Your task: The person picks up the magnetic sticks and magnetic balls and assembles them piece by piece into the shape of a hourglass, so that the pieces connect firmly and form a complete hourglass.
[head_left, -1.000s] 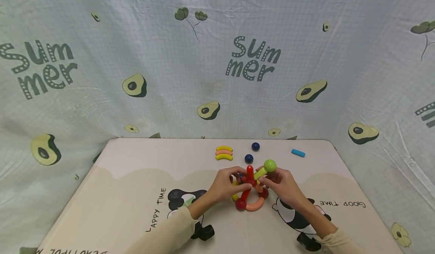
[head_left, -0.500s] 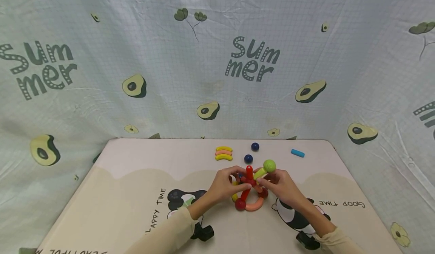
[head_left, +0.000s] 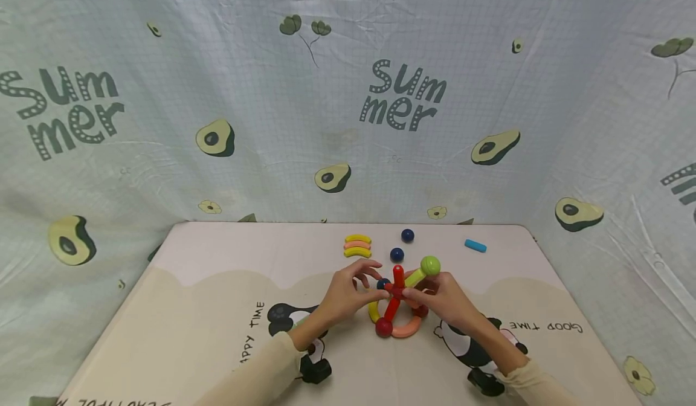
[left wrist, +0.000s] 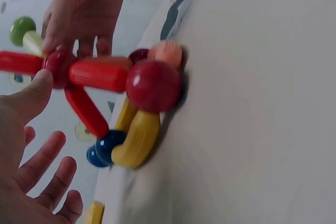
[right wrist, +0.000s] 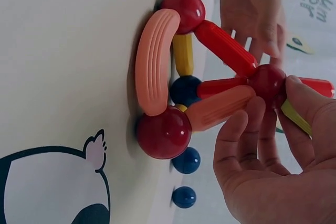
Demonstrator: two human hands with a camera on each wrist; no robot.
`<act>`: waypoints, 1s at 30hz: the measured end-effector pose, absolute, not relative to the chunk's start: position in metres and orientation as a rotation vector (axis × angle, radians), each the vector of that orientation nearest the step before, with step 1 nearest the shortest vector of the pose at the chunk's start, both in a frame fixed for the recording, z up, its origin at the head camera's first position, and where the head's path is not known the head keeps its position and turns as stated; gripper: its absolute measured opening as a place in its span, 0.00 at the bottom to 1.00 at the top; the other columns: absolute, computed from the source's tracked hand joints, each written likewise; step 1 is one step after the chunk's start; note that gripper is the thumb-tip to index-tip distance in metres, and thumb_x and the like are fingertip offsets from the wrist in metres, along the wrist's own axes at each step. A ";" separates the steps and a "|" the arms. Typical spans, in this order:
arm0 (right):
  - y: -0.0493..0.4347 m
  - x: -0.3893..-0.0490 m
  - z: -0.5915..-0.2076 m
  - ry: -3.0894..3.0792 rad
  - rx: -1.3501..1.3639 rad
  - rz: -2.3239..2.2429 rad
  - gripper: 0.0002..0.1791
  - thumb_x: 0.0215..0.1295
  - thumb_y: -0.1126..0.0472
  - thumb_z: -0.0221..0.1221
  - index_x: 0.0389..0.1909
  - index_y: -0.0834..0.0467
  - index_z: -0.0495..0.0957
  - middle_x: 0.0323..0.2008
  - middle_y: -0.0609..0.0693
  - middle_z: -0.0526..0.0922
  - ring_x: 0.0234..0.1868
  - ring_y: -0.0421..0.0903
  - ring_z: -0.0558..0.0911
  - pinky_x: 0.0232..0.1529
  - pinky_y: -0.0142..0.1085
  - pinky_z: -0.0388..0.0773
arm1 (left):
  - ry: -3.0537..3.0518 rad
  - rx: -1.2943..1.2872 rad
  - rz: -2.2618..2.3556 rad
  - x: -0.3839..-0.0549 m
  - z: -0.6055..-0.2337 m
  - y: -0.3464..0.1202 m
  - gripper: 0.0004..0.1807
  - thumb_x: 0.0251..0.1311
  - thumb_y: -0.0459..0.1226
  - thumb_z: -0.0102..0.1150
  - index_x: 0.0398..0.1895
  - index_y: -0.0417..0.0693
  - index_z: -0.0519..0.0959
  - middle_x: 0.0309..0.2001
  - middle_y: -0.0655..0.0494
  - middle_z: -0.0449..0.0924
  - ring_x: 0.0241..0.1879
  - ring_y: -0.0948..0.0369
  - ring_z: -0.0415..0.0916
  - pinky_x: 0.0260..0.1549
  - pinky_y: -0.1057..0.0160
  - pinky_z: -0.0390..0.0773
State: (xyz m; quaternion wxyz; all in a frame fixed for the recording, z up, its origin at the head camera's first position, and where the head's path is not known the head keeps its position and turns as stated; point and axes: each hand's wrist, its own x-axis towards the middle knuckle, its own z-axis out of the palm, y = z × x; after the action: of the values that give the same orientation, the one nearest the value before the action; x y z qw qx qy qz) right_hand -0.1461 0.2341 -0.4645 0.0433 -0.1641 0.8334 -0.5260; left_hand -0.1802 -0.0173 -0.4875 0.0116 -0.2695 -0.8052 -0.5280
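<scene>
A ball-and-stick toy frame (head_left: 393,309) stands on the table between both hands. Its base joins red balls, a blue ball and curved yellow and orange sticks; straight sticks slope up to a red top ball (right wrist: 269,83). Out of that ball come a red stick (head_left: 399,275) and a light green stick tipped with a green ball (head_left: 430,265). My right hand (head_left: 448,297) pinches the frame at the top ball, thumb on the ball, fingers by the orange stick (right wrist: 220,107). My left hand (left wrist: 31,166) has its fingers spread away from the frame, thumb tip right at the top ball.
Beyond the frame lie several curved sticks (head_left: 357,244) side by side, two dark blue balls (head_left: 397,254) and a light blue stick (head_left: 475,246) farther right. A printed curtain (head_left: 272,110) hangs behind the table's back edge.
My left hand has drawn back to the left and its fingers have loosened from the frame. The right thumb has shifted left, from the green stick to the top ball.
</scene>
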 end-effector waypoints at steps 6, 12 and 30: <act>0.230 -0.147 -0.463 2.520 -0.444 -1.604 0.17 0.70 0.52 0.66 0.52 0.57 0.79 0.43 0.51 0.87 0.45 0.50 0.85 0.48 0.38 0.82 | -2.520 -0.735 -1.589 -0.189 -0.497 -0.037 0.25 0.59 0.41 0.75 0.58 0.45 0.79 0.44 0.53 0.88 0.36 0.57 0.79 0.37 0.63 0.79; 0.228 -0.149 -0.462 2.510 -0.438 -1.608 0.16 0.70 0.52 0.66 0.52 0.57 0.79 0.46 0.51 0.87 0.49 0.52 0.84 0.52 0.44 0.81 | -2.493 -0.639 -1.551 -0.196 -0.501 -0.050 0.18 0.62 0.36 0.72 0.54 0.42 0.82 0.41 0.53 0.88 0.34 0.56 0.78 0.34 0.67 0.77; 0.228 -0.149 -0.468 2.483 -0.488 -1.667 0.18 0.70 0.56 0.67 0.54 0.60 0.76 0.48 0.54 0.84 0.51 0.53 0.84 0.54 0.39 0.81 | -2.739 -0.870 -1.214 -0.249 -0.478 -0.008 0.24 0.63 0.40 0.71 0.62 0.46 0.79 0.53 0.45 0.84 0.45 0.49 0.81 0.43 0.62 0.80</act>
State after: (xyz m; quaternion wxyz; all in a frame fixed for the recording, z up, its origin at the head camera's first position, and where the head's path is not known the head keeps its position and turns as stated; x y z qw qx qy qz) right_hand -0.1495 0.2282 -0.4680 0.0556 -0.1607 0.8182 -0.5493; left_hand -0.2489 -0.0081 -0.4776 0.0110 -0.2789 -0.8779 -0.3890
